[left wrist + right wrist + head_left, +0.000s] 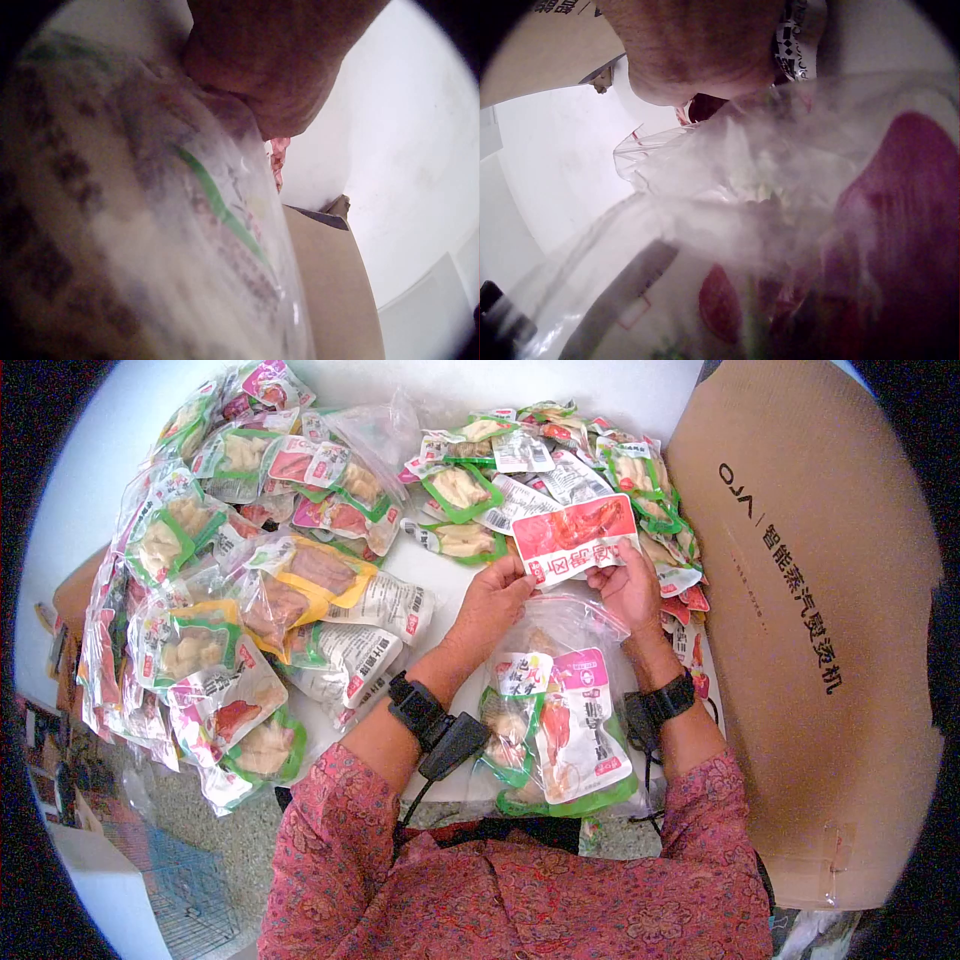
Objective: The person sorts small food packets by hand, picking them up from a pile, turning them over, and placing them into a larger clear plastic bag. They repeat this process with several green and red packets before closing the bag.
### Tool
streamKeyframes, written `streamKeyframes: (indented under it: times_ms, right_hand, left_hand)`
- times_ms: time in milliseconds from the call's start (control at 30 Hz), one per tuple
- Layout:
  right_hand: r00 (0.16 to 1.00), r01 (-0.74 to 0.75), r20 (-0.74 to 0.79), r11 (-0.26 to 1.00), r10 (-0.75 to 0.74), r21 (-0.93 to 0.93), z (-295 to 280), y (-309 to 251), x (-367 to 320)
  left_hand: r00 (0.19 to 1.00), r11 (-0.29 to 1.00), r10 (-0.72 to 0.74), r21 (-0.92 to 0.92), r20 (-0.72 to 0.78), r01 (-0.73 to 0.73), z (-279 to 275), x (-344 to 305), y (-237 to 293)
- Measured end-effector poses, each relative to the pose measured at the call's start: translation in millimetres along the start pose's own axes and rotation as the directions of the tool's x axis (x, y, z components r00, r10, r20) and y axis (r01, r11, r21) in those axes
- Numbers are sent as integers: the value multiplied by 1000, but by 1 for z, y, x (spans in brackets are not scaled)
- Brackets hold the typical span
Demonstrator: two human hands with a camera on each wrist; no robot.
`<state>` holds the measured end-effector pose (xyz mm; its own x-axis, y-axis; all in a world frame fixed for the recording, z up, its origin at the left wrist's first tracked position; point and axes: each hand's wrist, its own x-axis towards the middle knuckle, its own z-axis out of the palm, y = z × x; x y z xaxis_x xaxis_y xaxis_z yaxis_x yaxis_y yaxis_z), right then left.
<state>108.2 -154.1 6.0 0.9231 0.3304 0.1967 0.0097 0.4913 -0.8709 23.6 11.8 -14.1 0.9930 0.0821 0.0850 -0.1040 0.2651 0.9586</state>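
A red-and-white food packet (572, 532) is held up between both hands in the head view. My left hand (492, 605) pinches its lower left corner. On the other side, my right hand (632, 592) grips the lower right edge, with fingertips partly behind the packet. Just below the hands lies a clear plastic bag (530, 622) with several food packets inside, one of them white and pink (582, 730). Clear plastic film (247, 187) fills much of the left wrist view, and the bag (697, 217) covers the lower right wrist view. The wrist cameras show neither hand's fingertips.
A large heap of green-edged and yellow-edged packets (262, 600) in clear bags covers the left side. More loose packets (460, 490) are piled at the back. A tall cardboard box (800, 760) stands along the right. Below left, a blue wire basket (190, 880) shows on the floor.
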Motion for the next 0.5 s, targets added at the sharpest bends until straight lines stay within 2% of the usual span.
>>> streamKeyframes:
  times_ms: [233, 433, 500]
  right_hand:
    - [999, 14, -35, 1000, -14, 9, 1, 0, 1]
    - [1000, 3, 29, 1000, -3, 10, -3, 0, 3]
    - [998, -61, 2, 998, 61, -6, -1, -3, 1]
  left_hand:
    - [1000, 999, 10, 35, 2, -10, 0, 1, -1]
    - [999, 998, 34, 58, -8, -34, 1, 1, 0]
    - [998, 1000, 11, -26, -63, -12, 2, 0, 1]
